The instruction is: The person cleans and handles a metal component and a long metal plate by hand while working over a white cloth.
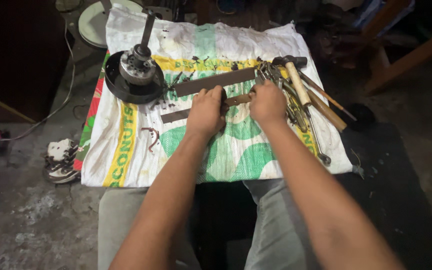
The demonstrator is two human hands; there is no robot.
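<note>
Basically, grip: both hands closed around one short brown flat strip, held between them just above the sack.
Left hand: fingers curled shut over the strip's left end, knuckles up; exact contact under the fingers is hidden.
Right hand: fist closed on the strip's right end, thumb side toward the left hand.
Strip position: middle of the sack, only a small part shows in the gap between the hands.
Long dark bar: flat, lies just beyond the hands, tilted up to the right, its far right end near the tool pile.
Thin dark strip: lies flat left of the left hand, close to its knuckles.
Tool pile: wrenches and pliers heaped just right of the right hand.
Hammer: wooden handle, head at the far right of the sack, resting over the pile.
Motor part: round dark disc with a metal hub and upright shaft, far left on the sack.
Curved scrap: small rusty piece, near left of the sack.
Sack: white woven, green and yellow print, spread over the floor.
Shoe: on the floor, left of the sack.
Knees: grey trousers at the near edge.
</note>
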